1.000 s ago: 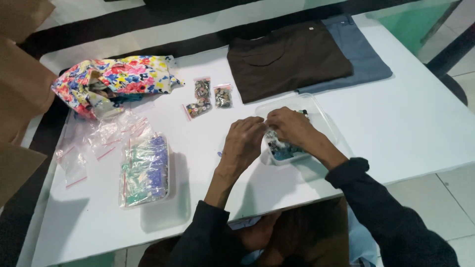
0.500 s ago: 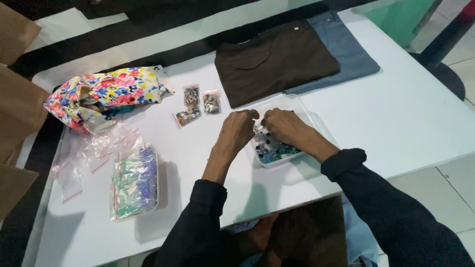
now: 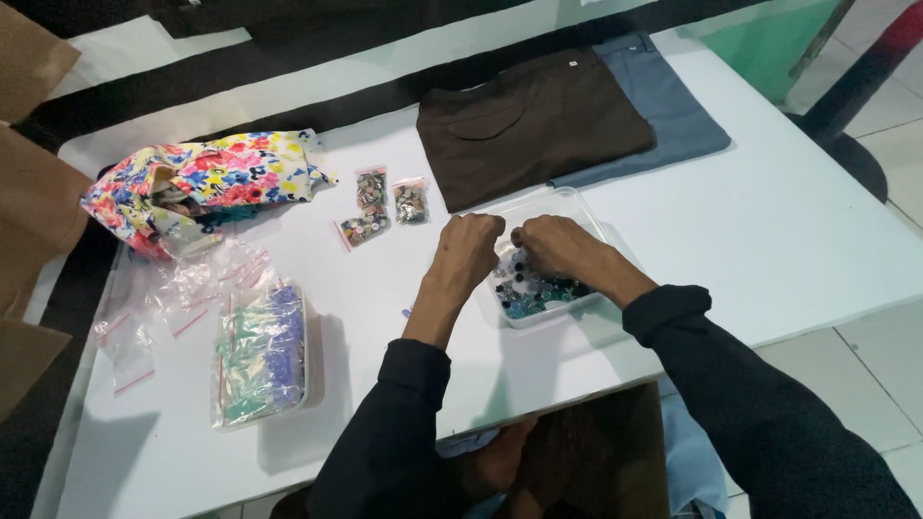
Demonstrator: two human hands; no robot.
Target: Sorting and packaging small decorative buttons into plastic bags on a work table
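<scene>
Tray: a clear plastic tray (image 3: 588,213) of small dark and blue-green pieces sits on the white counter (image 3: 798,231), right of centre, just below the folded brown garment (image 3: 534,125).
Left hand: the left hand (image 3: 468,252) is curled into a loose fist at the tray's left rim (what it pinches, I cannot tell).
Right hand: the right hand (image 3: 556,245) has its fingers bunched over the pieces, nearly touching the left.
Open room: bare counter lies right of the tray, out to the far edge.
Left side: three small filled bags (image 3: 383,204), loose empty bags (image 3: 173,298) and a second tray of packets (image 3: 261,354) crowd it.
</scene>
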